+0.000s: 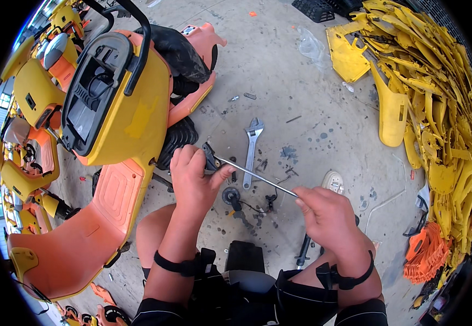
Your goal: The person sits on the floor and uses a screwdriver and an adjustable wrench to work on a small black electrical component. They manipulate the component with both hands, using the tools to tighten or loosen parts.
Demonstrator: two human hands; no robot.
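A thin metal rod (258, 176) runs slantwise between my hands, lower at its right end. My right hand (328, 217) is closed around that right end, hiding what lies inside the fist. My left hand (195, 174) is closed beside the scooter, gripping a small black part (210, 157) where the rod's other end meets it; how the two join is hidden. Between and beyond the hands, an adjustable wrench (251, 152) lies on the concrete floor. Near it is a round black part (230, 195) with a cable. At my left stands a yellow and orange scooter (151, 108).
A tall heap of yellow plastic panels (437, 108) fills the right side, with a stack of orange parts (427, 255) at its near end. More yellow and orange scooters (35, 98) line the far left. Small bits and dark stains dot the floor; a clear plastic bag (312, 46) lies farther off.
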